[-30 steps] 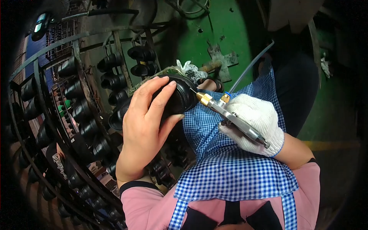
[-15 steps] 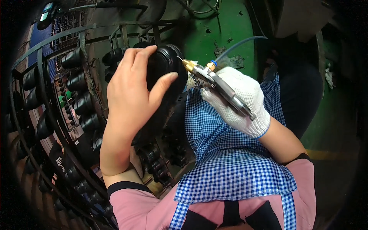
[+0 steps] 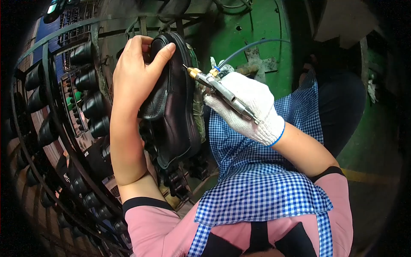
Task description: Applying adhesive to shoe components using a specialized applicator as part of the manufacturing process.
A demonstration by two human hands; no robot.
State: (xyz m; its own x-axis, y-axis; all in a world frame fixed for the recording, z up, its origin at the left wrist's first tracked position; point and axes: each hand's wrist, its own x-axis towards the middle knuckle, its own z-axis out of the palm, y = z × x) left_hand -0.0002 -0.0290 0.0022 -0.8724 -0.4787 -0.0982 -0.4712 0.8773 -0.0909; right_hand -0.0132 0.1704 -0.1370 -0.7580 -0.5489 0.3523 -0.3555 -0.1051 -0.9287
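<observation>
My bare left hand (image 3: 136,79) grips a black leather shoe upper (image 3: 176,113) near its far end, the thumb lying over the top and the fingers on the left side. The upper is long, with stitched seams, and its other end points down toward me. In a white knitted glove, my right hand (image 3: 252,105) is wrapped round a metal spray gun (image 3: 231,97) with a brass front and a thin needle-like nozzle. The nozzle tip is at the right side of the upper, and I cannot tell whether it touches. A blue-grey hose (image 3: 244,48) runs from the gun's brass fitting.
On the left stands a curved metal rack (image 3: 48,81) bearing many black shoes (image 3: 94,103). The floor (image 3: 267,19) is green, with a pale stained patch (image 3: 267,64). My blue checked apron (image 3: 265,188) covers my front and lap.
The shoe upper has turned in my left hand, so its long side and stitching now show. My right hand has moved left with the spray gun, keeping the nozzle near the upper.
</observation>
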